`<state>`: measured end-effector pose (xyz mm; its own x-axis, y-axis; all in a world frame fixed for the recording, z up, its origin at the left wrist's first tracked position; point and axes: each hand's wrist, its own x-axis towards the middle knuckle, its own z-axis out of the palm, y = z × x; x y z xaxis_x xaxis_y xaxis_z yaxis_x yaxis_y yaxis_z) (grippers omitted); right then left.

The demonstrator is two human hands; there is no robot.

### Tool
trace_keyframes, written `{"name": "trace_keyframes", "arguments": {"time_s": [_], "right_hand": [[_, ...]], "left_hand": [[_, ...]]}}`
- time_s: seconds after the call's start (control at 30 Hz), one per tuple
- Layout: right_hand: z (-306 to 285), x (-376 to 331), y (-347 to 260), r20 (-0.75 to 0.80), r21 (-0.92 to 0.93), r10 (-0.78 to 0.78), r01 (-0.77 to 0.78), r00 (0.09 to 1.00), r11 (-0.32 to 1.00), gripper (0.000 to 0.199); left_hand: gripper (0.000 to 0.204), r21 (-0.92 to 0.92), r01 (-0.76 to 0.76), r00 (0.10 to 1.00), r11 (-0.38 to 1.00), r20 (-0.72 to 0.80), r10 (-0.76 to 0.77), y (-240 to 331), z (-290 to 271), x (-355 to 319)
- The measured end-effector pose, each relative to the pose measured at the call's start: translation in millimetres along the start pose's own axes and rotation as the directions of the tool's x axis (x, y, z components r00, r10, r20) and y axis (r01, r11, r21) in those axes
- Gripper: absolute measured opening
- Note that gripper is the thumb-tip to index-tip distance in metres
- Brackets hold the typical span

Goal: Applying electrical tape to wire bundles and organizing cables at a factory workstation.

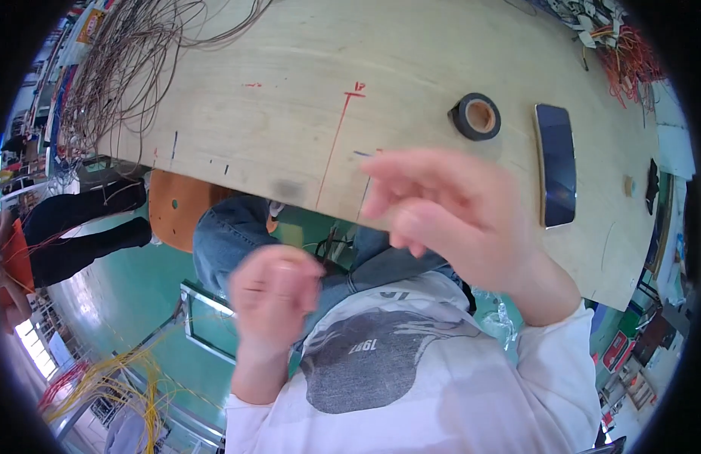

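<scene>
One phone (557,165), long axis front-to-back

Brown wires (127,64) are sprawling over the tabletop (278,57), red wires (630,60) are bunching upper right, and 1 orange-brown seat (169,216) is standing nearby.

Pale wood, smooth and mostly matt, makes up the table (275,113). At two o'clock the black tape roll (462,121) looks like shiny plastic on a matt cardboard core (484,116) (brown paper, by its look); nearer three, the smartphone (560,168) has a glossy, glass-like face. The thin wires (119,83) at ten o'clock seem plastic-coated. Toward five, the shirt (464,363) is matt cloth; at eight, the floor (165,295) shines smoothly.
</scene>
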<state>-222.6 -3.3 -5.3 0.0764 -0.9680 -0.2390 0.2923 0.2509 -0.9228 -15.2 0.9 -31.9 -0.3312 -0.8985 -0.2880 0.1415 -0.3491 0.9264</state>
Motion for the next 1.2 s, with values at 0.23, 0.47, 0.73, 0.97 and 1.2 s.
{"name": "trace_keyframes", "arguments": {"time_s": [0.23, 0.47, 0.73, 0.97, 1.2], "right_hand": [[-2, -42, 92, 0.49, -0.516, 0.411, -0.124, 0.769, 0.848, 0.019], [54, 34, 290, 0.345, 0.306, 0.776, -0.845, 0.528, 0.439, 0.038], [144, 59, 262, 0.203, 0.327, 0.5, -0.539, 0.842, 0.776, 0.009], [161, 14, 165, 0.402, -0.016, 0.16, -0.168, 0.901, 0.986, 0.023], [159, 10, 157, 0.423, -0.223, 0.027, 0.075, 0.906, 0.972, 0.029]], "left_hand": [[0.027, 0.051, -0.331, 0.839, 0.942, -0.441, 0.319, 41, -85, -34], [0.02, 0.195, 0.182, 0.86, 0.964, -0.508, -0.059, -82, -113, -11], [0.023, 0.179, 0.041, 0.71, 0.983, -0.697, 0.097, -114, -100, -11], [0.029, -0.334, -0.045, 0.848, 0.941, -0.512, -0.141, -32, -92, -36], [0.02, -0.166, -0.125, 0.869, 0.978, -0.495, 0.027, -25, -89, -43]]}}
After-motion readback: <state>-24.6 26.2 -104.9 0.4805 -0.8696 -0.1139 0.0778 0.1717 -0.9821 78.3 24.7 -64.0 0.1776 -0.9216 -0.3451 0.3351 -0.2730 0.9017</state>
